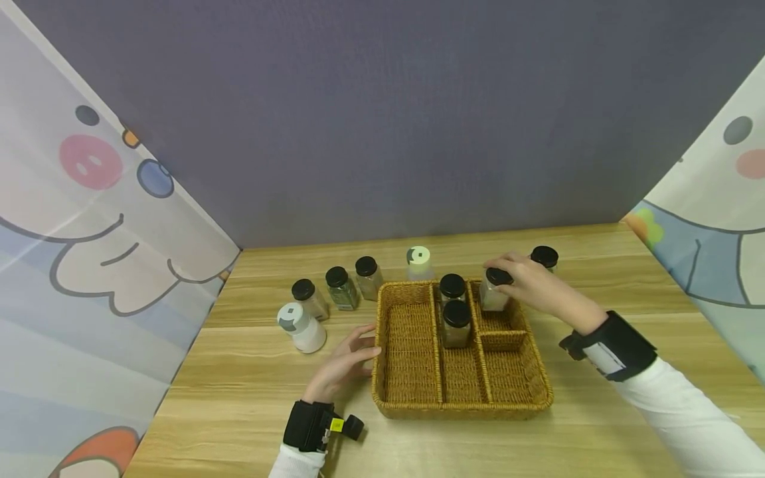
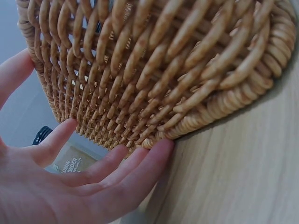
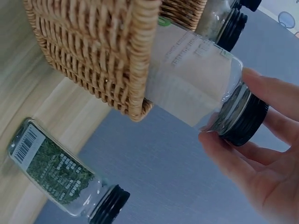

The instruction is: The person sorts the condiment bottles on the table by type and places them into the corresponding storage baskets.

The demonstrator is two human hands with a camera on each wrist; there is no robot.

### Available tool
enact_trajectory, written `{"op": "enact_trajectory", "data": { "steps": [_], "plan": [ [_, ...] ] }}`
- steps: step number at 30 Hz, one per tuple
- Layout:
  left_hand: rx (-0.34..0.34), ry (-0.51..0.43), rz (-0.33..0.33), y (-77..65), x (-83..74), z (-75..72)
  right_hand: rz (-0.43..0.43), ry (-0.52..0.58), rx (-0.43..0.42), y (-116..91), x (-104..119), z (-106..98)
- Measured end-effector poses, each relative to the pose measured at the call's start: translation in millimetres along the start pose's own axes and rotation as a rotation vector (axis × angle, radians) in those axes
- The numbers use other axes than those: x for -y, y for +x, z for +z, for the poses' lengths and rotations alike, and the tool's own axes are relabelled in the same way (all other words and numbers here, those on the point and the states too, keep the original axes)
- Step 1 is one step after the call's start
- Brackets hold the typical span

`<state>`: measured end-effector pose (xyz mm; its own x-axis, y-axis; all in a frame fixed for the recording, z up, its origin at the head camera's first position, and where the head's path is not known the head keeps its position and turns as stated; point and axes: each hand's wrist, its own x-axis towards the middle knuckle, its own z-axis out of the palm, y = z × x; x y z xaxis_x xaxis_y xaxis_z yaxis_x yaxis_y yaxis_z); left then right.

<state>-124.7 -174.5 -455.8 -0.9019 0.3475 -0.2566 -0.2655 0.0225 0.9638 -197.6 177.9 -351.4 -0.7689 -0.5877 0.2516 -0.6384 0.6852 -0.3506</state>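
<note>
1. On my head feed, the wicker basket [image 1: 409, 413] sits on the wooden table [image 1: 239, 398], with long left and middle compartments and a right side split into far and near.
2. My right hand [image 1: 530, 282] pinches the held jar [image 1: 493, 299] around its black lid and neck, thumb against fingers. The jar has pale contents; its lower part is within the far right compartment.
3. My left hand [image 1: 343, 365] has its fingers spread and fairly straight, tips touching the basket's left wall, gripping nothing.
4. I see two black-lidded jars [image 1: 457, 324] one behind the other in the middle compartment, toward its far end.
5. Right of the basket, near its far corner, stands a green herb jar [image 3: 60, 170].
6. Left of it I count three dark-capped jars [image 1: 342, 292] and a white bottle [image 1: 306, 332]; a pale-capped bottle [image 1: 420, 260] stands just beyond the far rim.
</note>
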Motion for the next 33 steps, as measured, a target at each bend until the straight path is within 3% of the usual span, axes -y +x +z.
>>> {"op": "enact_trajectory", "data": {
  "steps": [33],
  "plan": [
    [0.003, -0.032, -0.007, -1.8, -1.4, 0.8, 0.008, 0.046, 0.018, 4, -7, 20]
  ]
}}
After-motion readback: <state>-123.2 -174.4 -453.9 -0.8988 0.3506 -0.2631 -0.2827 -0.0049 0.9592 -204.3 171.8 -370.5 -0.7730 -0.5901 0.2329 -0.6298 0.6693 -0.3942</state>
